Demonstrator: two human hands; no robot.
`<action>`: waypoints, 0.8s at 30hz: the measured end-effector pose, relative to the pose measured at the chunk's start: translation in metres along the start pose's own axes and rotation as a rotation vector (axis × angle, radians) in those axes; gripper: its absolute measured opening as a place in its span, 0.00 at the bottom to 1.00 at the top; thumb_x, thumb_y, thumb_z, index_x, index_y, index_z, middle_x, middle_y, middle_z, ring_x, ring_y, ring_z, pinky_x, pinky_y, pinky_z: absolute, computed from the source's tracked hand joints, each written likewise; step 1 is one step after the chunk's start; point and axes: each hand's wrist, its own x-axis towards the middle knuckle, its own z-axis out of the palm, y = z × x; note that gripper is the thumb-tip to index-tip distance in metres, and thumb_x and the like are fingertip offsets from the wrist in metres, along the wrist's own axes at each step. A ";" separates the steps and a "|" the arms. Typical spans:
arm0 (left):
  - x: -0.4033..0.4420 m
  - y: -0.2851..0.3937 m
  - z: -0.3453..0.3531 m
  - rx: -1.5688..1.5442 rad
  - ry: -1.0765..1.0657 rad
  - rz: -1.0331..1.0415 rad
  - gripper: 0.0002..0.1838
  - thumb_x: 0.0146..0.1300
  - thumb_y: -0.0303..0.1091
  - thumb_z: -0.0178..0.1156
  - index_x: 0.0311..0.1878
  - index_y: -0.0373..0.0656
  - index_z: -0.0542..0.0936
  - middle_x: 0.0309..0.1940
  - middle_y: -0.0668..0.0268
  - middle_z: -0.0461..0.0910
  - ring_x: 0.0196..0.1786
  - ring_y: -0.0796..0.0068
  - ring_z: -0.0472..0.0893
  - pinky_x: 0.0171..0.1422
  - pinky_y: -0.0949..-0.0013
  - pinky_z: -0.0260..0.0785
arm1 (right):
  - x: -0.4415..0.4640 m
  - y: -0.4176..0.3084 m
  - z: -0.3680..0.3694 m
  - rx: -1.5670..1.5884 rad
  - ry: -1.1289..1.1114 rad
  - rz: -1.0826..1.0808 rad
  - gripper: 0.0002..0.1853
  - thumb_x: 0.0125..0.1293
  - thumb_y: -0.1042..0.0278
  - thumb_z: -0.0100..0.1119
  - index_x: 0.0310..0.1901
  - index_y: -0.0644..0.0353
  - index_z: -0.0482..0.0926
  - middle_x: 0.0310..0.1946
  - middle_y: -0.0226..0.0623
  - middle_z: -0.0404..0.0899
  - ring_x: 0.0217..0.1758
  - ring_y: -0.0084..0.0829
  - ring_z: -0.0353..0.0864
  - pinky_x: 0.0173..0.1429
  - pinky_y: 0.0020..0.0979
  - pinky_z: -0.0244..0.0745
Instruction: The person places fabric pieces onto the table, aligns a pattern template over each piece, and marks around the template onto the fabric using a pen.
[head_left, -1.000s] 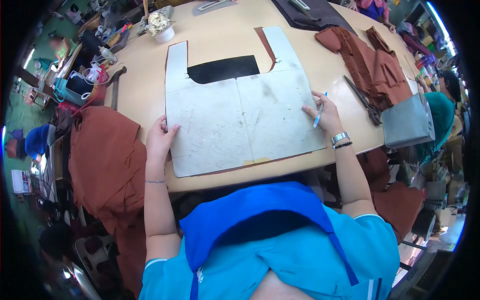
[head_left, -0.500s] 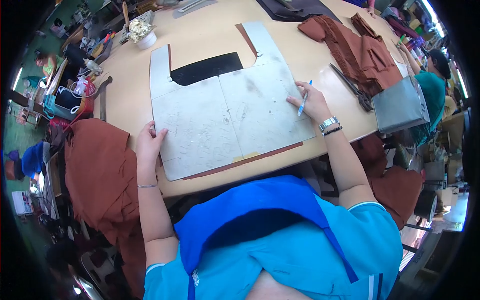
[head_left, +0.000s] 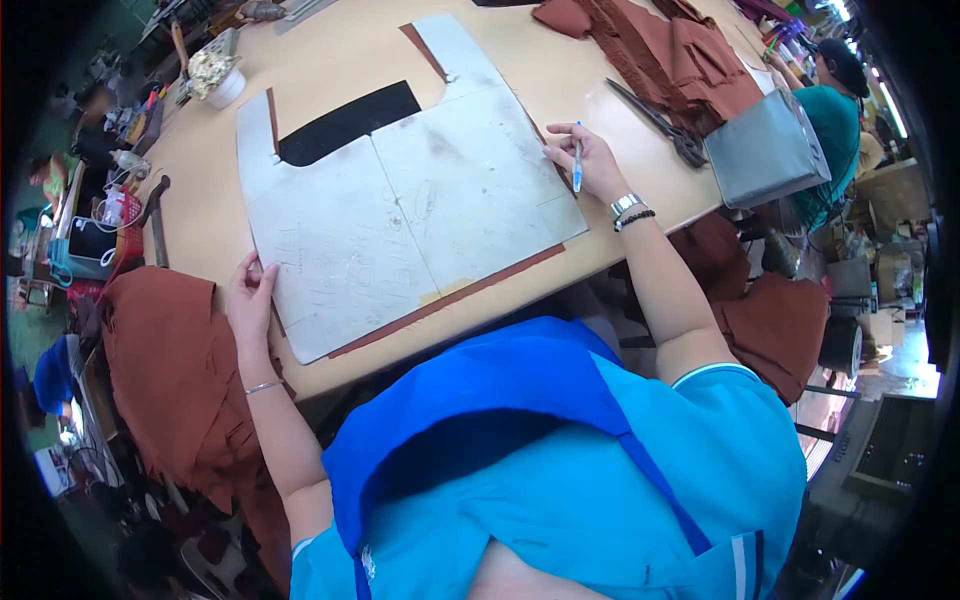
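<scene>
A large grey, U-shaped pattern template (head_left: 340, 230) with pencil marks lies flat on the table. Brown leather-like material (head_left: 450, 300) shows under its front edge and along its sides. A black piece (head_left: 350, 122) lies in the template's notch. My left hand (head_left: 250, 300) is at the template's left edge, thumb and fingers closed on it. Between the fingers of my right hand (head_left: 595, 165) is a blue-and-clear pen (head_left: 577, 165), and the fingertips are near the template's right edge.
Large scissors (head_left: 660, 125) and a grey metal block (head_left: 765, 150) sit at the right, near brown scraps (head_left: 680, 60). A white pot (head_left: 220, 82) and a hammer (head_left: 155, 220) are at the left. Brown sheets (head_left: 165, 370) hang over the left edge. A person in green (head_left: 830, 125) is at the right.
The view has shifted, so the table and template appear farther left and turned slightly. The left hand stays at the template's left edge; the right hand still holds the pen, pointing more downward.
</scene>
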 end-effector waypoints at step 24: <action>-0.008 0.005 0.001 0.121 0.083 -0.013 0.29 0.57 0.38 0.72 0.60 0.36 0.78 0.30 0.75 0.70 0.34 0.84 0.71 0.41 0.79 0.68 | 0.004 0.007 0.003 0.034 -0.007 0.040 0.22 0.60 0.75 0.70 0.55 0.67 0.75 0.35 0.33 0.82 0.36 0.19 0.80 0.41 0.19 0.75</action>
